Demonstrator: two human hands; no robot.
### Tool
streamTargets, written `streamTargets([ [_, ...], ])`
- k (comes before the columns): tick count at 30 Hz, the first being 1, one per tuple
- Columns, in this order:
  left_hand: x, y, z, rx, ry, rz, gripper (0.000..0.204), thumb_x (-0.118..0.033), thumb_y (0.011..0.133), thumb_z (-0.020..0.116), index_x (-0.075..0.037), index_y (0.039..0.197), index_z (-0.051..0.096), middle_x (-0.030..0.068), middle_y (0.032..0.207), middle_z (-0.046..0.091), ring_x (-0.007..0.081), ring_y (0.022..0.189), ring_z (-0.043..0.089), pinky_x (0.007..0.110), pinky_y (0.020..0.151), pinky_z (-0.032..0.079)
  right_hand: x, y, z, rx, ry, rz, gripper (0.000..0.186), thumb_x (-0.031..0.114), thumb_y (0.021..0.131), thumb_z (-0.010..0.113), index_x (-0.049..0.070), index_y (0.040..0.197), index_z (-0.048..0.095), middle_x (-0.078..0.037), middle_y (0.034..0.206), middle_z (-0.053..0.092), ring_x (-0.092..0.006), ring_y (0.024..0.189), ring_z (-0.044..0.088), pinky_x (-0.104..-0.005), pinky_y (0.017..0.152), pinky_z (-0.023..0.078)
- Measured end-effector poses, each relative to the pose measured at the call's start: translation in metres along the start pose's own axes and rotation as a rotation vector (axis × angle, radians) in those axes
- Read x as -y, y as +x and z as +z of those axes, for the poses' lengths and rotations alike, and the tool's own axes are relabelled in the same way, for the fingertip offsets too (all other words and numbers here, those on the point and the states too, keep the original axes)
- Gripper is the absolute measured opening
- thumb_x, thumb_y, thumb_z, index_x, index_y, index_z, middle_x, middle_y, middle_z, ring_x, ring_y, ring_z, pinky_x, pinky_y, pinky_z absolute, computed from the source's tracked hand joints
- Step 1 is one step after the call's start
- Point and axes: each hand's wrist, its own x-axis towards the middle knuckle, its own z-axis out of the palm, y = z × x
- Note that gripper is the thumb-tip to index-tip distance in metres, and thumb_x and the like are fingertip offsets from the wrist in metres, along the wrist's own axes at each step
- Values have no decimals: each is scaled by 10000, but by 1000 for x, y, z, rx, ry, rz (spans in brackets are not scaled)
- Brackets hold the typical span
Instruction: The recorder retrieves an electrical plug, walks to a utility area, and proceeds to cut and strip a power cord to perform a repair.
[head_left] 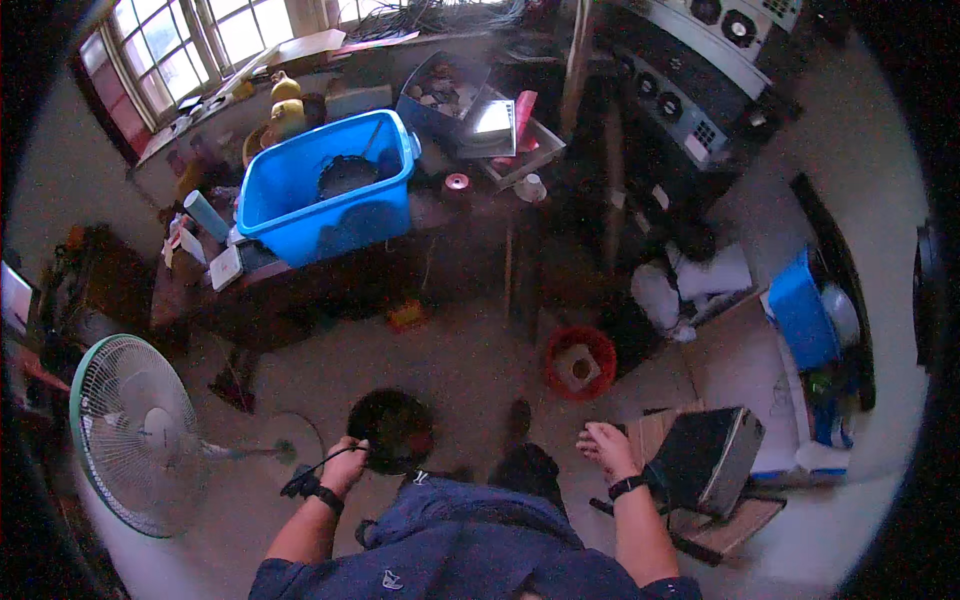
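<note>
My left hand [345, 466] is closed around a thin black cable [318, 467], whose bunched part hangs by the wrist on the left. Just beyond that hand stands a round dark bin [358, 412] on the floor; what lies in it is too dim to make out. My right hand [606, 448] is held out at the right with its fingers apart and slightly bent, and nothing shows in it. Close to its wrist is a black box-shaped thing [712, 462] resting on brown cardboard [735, 527]. Both wrists carry dark bands.
A standing fan [130, 435] is at my left. Ahead, a dark desk [270, 300] bears a large blue tub [365, 225], a grey tray [540, 152] and a pink-and-white roll [457, 182]. A red basket [580, 337] stands on the floor; rack-like equipment [670, 110] is at the far right.
</note>
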Motion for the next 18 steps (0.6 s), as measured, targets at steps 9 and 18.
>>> streamTargets([
  [9,-152,38,-11,-338,-381,-183,349,-276,916,595,32,1081,582,161,872,658,220,688,665,353,610,527,219,151,-13,138,-194,-166,304,312,942,584,71,1127,570,-48,1012,638,-145,849,646,-273,712,493],
  [18,-143,100,-88,-650,-704,-305,278,-280,952,552,-17,1041,572,80,818,646,146,632,633,274,533,486,403,199,102,392,-235,-476,229,140,941,585,8,1128,594,-69,1013,646,-151,889,633,-300,819,522],
])
